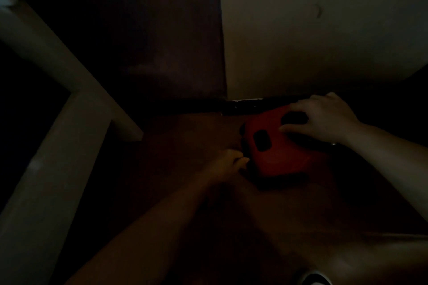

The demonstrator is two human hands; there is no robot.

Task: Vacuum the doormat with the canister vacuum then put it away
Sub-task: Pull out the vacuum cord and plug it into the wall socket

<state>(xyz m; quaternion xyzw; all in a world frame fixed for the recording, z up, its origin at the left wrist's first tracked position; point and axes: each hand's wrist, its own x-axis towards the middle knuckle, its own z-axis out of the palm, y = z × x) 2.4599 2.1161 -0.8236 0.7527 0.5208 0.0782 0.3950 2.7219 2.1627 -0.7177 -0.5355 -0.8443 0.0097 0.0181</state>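
The scene is very dark. A red canister vacuum [278,146] with black buttons sits on the brown floor near the base of a wall. My right hand [322,120] rests on its top rear, fingers spread over a black part. My left hand [228,163] is at the vacuum's front left edge, fingers curled against a black part there; what it grips is too dark to tell. No doormat can be made out.
A pale wall [324,30] rises behind the vacuum, and a dark brown panel [162,41] stands to its left. Pale angled beams, perhaps furniture legs [69,122], cross the left side. A dark baseboard [196,105] runs along the floor.
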